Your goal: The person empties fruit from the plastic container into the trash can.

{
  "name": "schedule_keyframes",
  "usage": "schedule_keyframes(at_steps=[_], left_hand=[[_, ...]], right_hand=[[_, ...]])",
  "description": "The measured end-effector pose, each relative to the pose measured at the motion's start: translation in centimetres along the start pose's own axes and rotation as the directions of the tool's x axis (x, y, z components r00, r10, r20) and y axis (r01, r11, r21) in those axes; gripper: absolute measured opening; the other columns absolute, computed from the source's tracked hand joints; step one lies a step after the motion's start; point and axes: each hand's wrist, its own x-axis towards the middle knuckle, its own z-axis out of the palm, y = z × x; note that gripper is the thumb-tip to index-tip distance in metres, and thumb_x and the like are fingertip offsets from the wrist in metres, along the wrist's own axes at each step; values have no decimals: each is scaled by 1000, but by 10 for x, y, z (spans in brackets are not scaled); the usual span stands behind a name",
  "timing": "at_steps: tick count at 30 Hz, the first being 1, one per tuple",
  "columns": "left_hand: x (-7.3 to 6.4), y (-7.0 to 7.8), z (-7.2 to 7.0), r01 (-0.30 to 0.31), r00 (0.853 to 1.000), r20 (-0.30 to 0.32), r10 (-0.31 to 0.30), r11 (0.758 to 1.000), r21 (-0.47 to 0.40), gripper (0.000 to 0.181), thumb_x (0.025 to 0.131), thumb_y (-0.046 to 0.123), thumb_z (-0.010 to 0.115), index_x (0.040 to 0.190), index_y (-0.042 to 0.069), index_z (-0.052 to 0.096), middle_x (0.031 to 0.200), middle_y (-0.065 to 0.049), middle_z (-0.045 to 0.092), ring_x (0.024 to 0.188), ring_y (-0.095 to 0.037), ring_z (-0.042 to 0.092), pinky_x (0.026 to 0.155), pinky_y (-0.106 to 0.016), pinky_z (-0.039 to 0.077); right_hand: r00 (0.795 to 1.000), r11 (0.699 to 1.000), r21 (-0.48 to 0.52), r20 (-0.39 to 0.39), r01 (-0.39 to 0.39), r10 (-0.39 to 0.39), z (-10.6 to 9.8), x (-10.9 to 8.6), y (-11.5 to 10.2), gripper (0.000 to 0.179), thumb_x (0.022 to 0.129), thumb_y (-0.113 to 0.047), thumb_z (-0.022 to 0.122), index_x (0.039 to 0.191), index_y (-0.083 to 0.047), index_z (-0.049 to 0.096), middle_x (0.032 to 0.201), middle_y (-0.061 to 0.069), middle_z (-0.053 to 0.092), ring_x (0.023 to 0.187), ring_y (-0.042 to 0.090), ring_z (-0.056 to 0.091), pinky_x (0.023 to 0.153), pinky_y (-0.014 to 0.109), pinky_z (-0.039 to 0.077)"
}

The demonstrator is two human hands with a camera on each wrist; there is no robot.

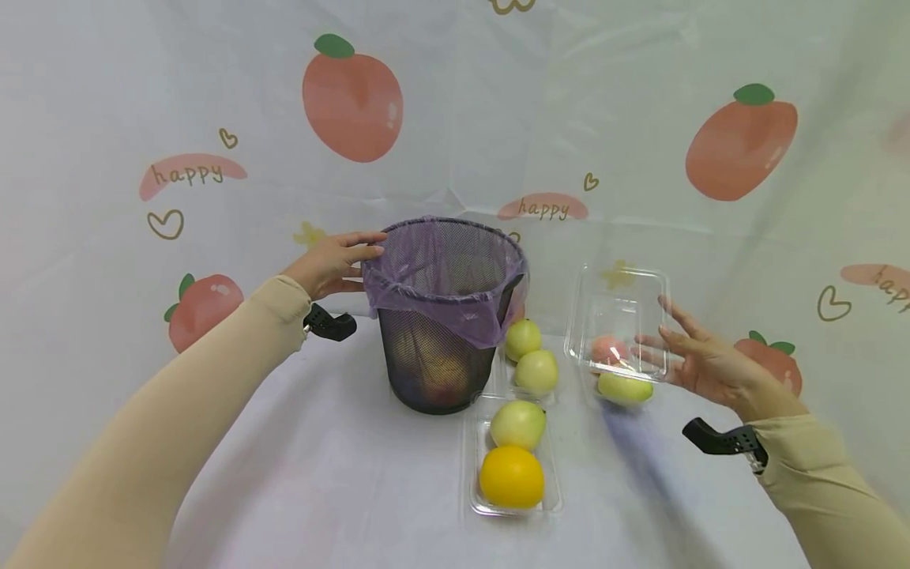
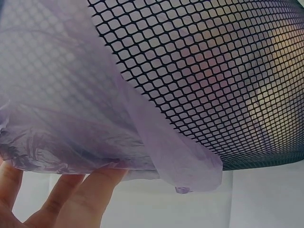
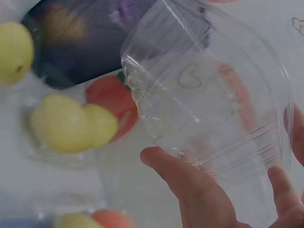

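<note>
Our right hand (image 1: 711, 367), right of centre in the frame, has a clear plastic container (image 1: 576, 316) held between thumb and fingers along its near side, and we see no fruit inside it. Our left hand (image 1: 334, 265) has its fingers against the rim of the black mesh wastebasket (image 1: 405, 356), mid-frame; whether they pinch it, we can't tell. The trouble we'd watch for: thin, slick plastic held by one side could twist free or buckle if we squeeze too hard. Dropped or swung low, it could clip the green fruit (image 1: 626, 391) and the pink fruit (image 1: 609, 352) that show below and through it, and round things like those may well roll. Over at the rim, a careless pull by our left hand might drag the purple liner (image 1: 465, 316) out of place or tip the wastebasket, and through the mesh we make out yellowish and reddish shapes that could spill. Lower centre, the clear tray (image 1: 498, 512) with an orange-coloured fruit (image 1: 512, 476) and a pale green one sits close by, easily nudged by a low sweep. And the writing: we read "happy" on the printed backdrop (image 1: 498, 95) at upper left and again above the wastebasket's right side, with a third cut off at the right edge. No brand or label we can make out.
</note>
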Motion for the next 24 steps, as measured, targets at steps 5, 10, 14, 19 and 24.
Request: schedule_keyframes(at_steps=[5, 10, 14, 19, 24], left_hand=[[-1, 0, 0, -3, 1000, 4, 3, 1000, -2, 53, 102, 24, 50, 152, 16, 33, 155, -11, 27, 132, -34, 42, 109, -47, 40], [-3, 1, 1, -5, 1000, 3, 5, 1000, 4, 53, 102, 24, 51, 152, 16, 33, 155, -11, 27, 132, -33, 42, 109, -46, 40], [-2, 1, 1, -6, 1000, 2, 6, 1000, 9, 53, 102, 24, 50, 152, 16, 33, 157, -11, 26, 134, -35, 41, 110, -47, 40], [-2, 1, 1, -2, 1000, -7, 2, 1000, 4, 53, 102, 24, 51, 151, 16, 34, 156, -11, 27, 134, -35, 40, 110, -48, 40], [-1, 0, 1, 2, 1000, -13, -2, 1000, 3, 52, 102, 24, 51, 151, 16, 35, 155, -11, 28, 132, -34, 42, 109, -47, 41]], right_hand=[[984, 998, 50, 175, -33, 23, -16, -19, 34, 63, 107, -10, 26, 150, -52, 7, 129, 1, 58, 120, 21, 59, 99, 40, 50], [953, 988, 99, 291, -115, 82, -27, -40, 64, 59, 108, -7, 19, 141, -52, 41, 134, 1, 53, 127, 23, 54, 105, 47, 44], [946, 976, 86, 277, -200, 169, -34, -57, 84, 59, 108, -9, 21, 136, -55, 44, 133, -1, 52, 127, 23, 53, 107, 49, 42], [932, 959, 49, 255, -278, 258, -41, -71, 104, 59, 108, -10, 22, 134, -58, 45, 133, 1, 49, 127, 20, 52, 107, 49, 42], [931, 951, 0, 201, -310, 304, -48, -79, 117, 57, 108, -11, 25, 131, -59, 47, 133, 4, 47, 125, 18, 53, 105, 47, 45]])
